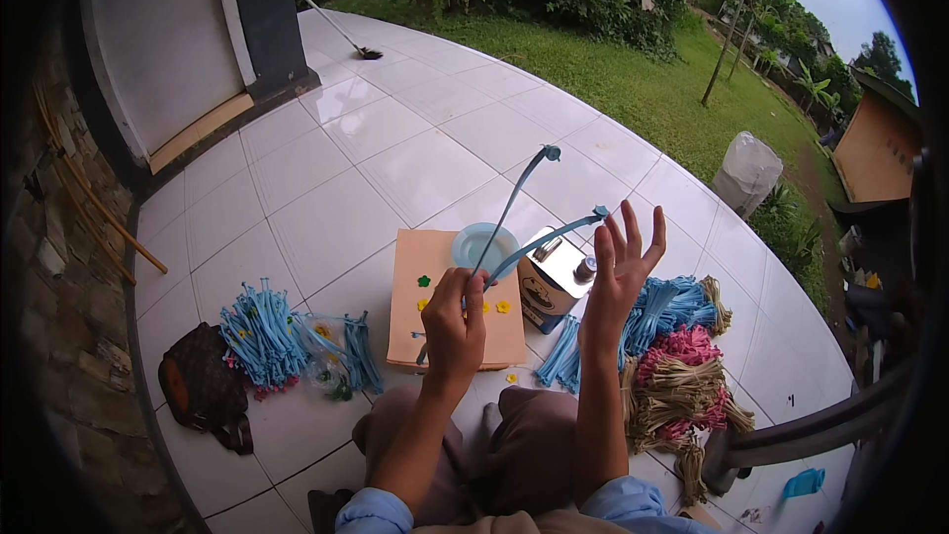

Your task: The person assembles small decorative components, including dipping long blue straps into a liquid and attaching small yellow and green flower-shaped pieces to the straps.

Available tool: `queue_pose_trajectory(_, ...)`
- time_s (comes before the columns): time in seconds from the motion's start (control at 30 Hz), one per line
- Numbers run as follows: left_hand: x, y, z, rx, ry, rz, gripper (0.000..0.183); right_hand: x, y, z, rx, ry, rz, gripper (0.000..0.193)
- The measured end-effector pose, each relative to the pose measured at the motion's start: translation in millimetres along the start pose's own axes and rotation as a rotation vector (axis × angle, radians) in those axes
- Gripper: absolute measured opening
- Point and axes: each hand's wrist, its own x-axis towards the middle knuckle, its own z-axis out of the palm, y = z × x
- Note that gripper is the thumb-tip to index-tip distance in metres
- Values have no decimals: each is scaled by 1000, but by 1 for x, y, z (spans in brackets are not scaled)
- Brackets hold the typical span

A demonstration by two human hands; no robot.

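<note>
My left hand (pixel 455 326) is closed in a pinch on a blue strip (pixel 516 190) that rises in two long arms, each with a small knob or curl at its tip. Whether it is one folded strip or two, I cannot tell. Raised at the right, my right hand (pixel 615 287) has its fingers spread, close to the tip of the lower arm; contact is unclear. Below them is a peach-coloured board or box (pixel 407 272) bearing a light blue plate (pixel 462 249), a green flower piece (pixel 424 281) and several yellow flower pieces (pixel 502 307).
A metal can (pixel 556 282) stands right of the board. Blue strip bundles (pixel 265 336), a clear plastic bag (pixel 328 368) and a brown patterned bag (pixel 203 386) lie left. Right are blue (pixel 677 302), pink (pixel 682 344) and beige bundles (pixel 692 386). A broom (pixel 368 53) lies farther off.
</note>
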Motion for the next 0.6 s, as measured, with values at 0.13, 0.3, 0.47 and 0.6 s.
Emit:
queue_pose_trajectory(0.13, -5, -7, 13, 104, -62, 56, 14, -31, -10, 11, 653, -102, 467, 69)
queue_pose_trajectory(0.3, -19, -8, 5, 59, -168, 141, 14, -28, -28, 2, 519, -137, 234, 59)
queue_pose_trajectory(0.47, -22, -9, 4, -123, -189, 48, 23, -33, -29, -4, 628, -221, 249, 62)
queue_pose_trajectory(0.6, -22, -5, 7, -350, -170, -149, 30, -35, -21, -4, 619, -234, 264, 63)
